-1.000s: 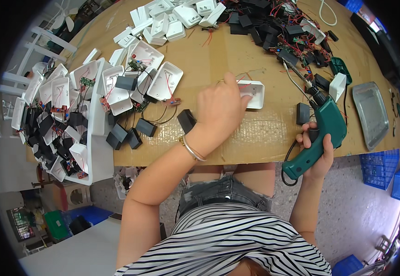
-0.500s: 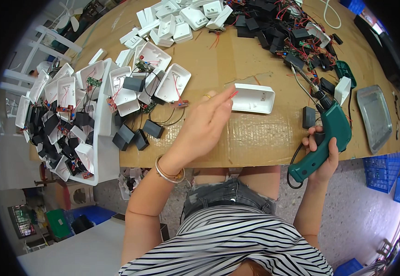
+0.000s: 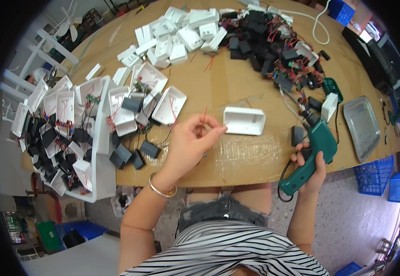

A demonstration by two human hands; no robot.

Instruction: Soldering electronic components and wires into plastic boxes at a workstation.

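My left hand (image 3: 187, 146) is above the cardboard table top, thumb and fingers curled together around a thin red wire (image 3: 205, 113) whose end sticks up. Just right of its fingertips an open white plastic case (image 3: 244, 121) lies on the cardboard, hollow side up, with no parts visible inside. In my right hand (image 3: 311, 171) is a green soldering gun (image 3: 317, 146), its metal tip pointing away toward the far heap of parts. A black block (image 3: 297, 135) lies beside the gun, left of its body.
To the left, a white bin (image 3: 100, 161) holds cases, black blocks and wired boards; more open cases (image 3: 169, 105) lie next to it. White cases (image 3: 191, 37) and black wired parts (image 3: 260, 41) are heaped at the back. A metal tray (image 3: 362, 129) lies at right.
My left hand has drawn back from the white case, its fingers going from outstretched to curled around the red wire. The gun stays in my right hand. The whole view has shifted slightly.
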